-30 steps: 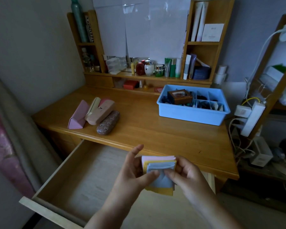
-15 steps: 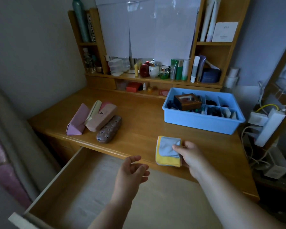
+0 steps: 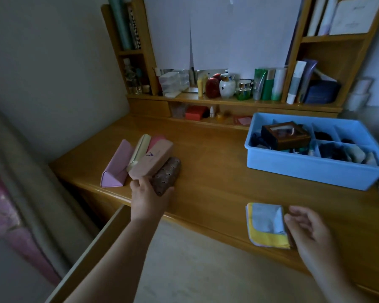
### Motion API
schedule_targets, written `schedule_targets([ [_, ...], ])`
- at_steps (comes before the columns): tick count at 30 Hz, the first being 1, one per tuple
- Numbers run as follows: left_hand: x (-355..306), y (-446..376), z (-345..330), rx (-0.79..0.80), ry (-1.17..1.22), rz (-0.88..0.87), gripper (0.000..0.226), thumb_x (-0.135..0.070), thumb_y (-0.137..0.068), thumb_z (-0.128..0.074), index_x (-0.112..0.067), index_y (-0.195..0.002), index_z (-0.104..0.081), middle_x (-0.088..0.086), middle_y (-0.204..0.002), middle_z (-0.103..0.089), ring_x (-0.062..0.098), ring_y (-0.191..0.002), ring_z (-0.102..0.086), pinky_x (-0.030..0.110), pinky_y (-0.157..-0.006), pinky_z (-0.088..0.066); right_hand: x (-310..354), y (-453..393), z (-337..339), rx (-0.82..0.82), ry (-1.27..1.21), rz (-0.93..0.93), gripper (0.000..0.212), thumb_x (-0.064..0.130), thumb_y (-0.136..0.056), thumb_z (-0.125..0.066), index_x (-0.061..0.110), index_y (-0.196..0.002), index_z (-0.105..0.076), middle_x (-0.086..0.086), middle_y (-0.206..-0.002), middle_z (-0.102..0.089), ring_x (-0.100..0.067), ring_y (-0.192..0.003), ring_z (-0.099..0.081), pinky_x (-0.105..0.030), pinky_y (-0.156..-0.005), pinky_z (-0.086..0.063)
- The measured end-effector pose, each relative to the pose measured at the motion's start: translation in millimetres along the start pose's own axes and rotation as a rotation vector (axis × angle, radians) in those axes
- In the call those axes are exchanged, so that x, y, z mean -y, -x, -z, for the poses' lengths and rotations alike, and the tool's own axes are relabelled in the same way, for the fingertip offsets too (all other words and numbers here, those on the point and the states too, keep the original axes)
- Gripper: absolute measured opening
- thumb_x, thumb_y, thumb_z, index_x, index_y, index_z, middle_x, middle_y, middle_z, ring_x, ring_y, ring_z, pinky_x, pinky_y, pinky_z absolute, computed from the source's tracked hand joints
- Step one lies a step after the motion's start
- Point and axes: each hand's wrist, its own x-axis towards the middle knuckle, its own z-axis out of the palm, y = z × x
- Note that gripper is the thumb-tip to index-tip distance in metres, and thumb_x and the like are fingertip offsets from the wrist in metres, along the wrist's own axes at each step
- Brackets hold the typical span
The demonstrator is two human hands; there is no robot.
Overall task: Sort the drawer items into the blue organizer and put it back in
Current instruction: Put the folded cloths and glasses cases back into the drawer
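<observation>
- On the wooden desk [image 3: 217, 171] my left hand [image 3: 150, 199] wraps its fingers round the near end of the brown patterned glasses case [image 3: 166, 174]; I judge it clamped, though the case has not left the surface.
- My right hand [image 3: 309, 230] hangs with loose, parted fingers just beside the folded stack of blue and yellow cloths [image 3: 267, 226], gripping nothing.
- Well right of the cases sits the blue plastic organizer [image 3: 311, 169], its compartments already crowded and a dark brown window-lid box [image 3: 286, 135] lying across the left ones.
- Risk: the pink rectangular case [image 3: 151, 159] leans against the brown one, so lifting could drag or topple it, along with the cream case [image 3: 139, 153] and the mauve triangular case [image 3: 116, 166].
- Risk: the cloths lie near the desk edge above the open wooden drawer [image 3: 109, 237]; a brush could tip them in.
- Risk: little free room shows in the organizer, so a long case may not seat.
</observation>
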Motion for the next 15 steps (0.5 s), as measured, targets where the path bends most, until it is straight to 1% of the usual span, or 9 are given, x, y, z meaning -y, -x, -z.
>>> schedule_targets([
  [2, -1, -10, -6, 0.012, 0.03, 0.046, 0.07, -0.04, -0.074, -0.076, -0.011, -0.126, -0.041, 0.013, -0.124, -0.042, 0.029, -0.107, -0.051, 0.04, -0.089, -0.051, 0, 1, -1, -0.008, 0.011, 0.012, 0.016, 0.015, -0.087, -0.065, 0.021, -0.101, -0.061, -0.007, -0.096, -0.063, -0.024, -0.095, -0.058, -0.028, -0.081, -0.044],
  [3, -2, -13, -9, 0.012, 0.024, 0.046, 0.068, -0.039, -0.073, -0.077, -0.011, -0.125, -0.042, 0.013, -0.122, -0.045, 0.028, -0.104, -0.052, 0.038, -0.086, -0.052, 1, 1, -1, -0.013, 0.017, 0.02, 0.016, 0.014, -0.086, -0.065, 0.022, -0.1, -0.061, -0.007, -0.095, -0.063, -0.024, -0.095, -0.058, -0.028, -0.081, -0.044],
  [6, -6, -14, -11, 0.081, 0.036, 0.03, 0.063, -0.039, -0.074, -0.075, -0.014, -0.124, -0.045, 0.007, -0.11, -0.057, 0.02, -0.089, -0.054, 0.031, -0.069, -0.049, 5, 0, 0, -0.028, -0.024, -0.007, 0.015, 0.014, -0.087, -0.065, 0.021, -0.1, -0.062, -0.006, -0.097, -0.063, -0.023, -0.097, -0.058, -0.019, -0.077, -0.045],
  [7, -9, -13, -9, 0.13, 0.087, 0.049, 0.061, -0.04, -0.074, -0.075, -0.016, -0.122, -0.047, 0.003, -0.105, -0.058, 0.016, -0.084, -0.054, 0.027, -0.063, -0.047, 8, 0, 2, -0.038, -0.053, -0.029, 0.015, 0.015, -0.087, -0.065, 0.021, -0.101, -0.062, -0.006, -0.101, -0.063, -0.021, -0.099, -0.058, -0.015, -0.077, -0.045],
  [8, -14, -10, -7, 0.186, 0.164, 0.087, 0.059, -0.042, -0.074, -0.075, -0.018, -0.121, -0.048, -0.001, -0.101, -0.056, 0.013, -0.081, -0.054, 0.024, -0.059, -0.044, 13, 1, 3, -0.056, -0.067, -0.037, 0.015, 0.016, -0.087, -0.064, 0.023, -0.101, -0.062, -0.004, -0.104, -0.063, -0.019, -0.102, -0.057, -0.016, -0.079, -0.045],
  [10, -27, 2, 0, 0.33, 0.403, 0.214, 0.057, -0.042, -0.072, -0.077, -0.021, -0.119, -0.052, -0.004, -0.099, -0.056, 0.011, -0.083, -0.056, 0.024, -0.061, -0.048, 27, 5, 5, -0.104, -0.012, 0.035, 0.018, 0.018, -0.086, -0.065, 0.03, -0.098, -0.061, 0.004, -0.104, -0.061, -0.012, -0.102, -0.054, -0.025, -0.082, -0.041],
  [12, -39, 24, 6, 0.469, 0.666, 0.282, 0.058, -0.036, -0.072, -0.079, -0.022, -0.121, -0.052, 0.001, -0.103, -0.06, 0.017, -0.088, -0.063, 0.027, -0.068, -0.055, 45, 10, 2, -0.104, 0.014, 0.142, 0.018, 0.016, -0.085, -0.065, 0.033, -0.092, -0.062, 0.013, -0.096, -0.064, -0.003, -0.093, -0.057, -0.021, -0.077, -0.043],
  [14, -50, 53, 5, 0.514, 0.827, 0.239, 0.061, -0.027, -0.072, -0.08, -0.024, -0.124, -0.049, 0.001, -0.103, -0.064, 0.016, -0.087, -0.067, 0.025, -0.066, -0.057, 62, 15, -6, 0.026, -0.101, 0.122, 0.013, 0.017, -0.086, -0.065, 0.03, -0.086, -0.066, 0.011, -0.089, -0.07, 0.002, -0.086, -0.063, -0.012, -0.072, -0.047],
  [15, -56, 68, 3, 0.478, 0.842, 0.162, 0.063, -0.023, -0.071, -0.082, -0.025, -0.124, -0.049, -0.001, -0.102, -0.064, 0.011, -0.087, -0.067, 0.024, -0.068, -0.057, 70, 17, -12, 0.119, -0.183, 0.05, 0.009, 0.022, -0.088, -0.063, 0.03, -0.087, -0.068, 0.009, -0.091, -0.072, -0.001, -0.088, -0.065, -0.015, -0.075, -0.05],
])
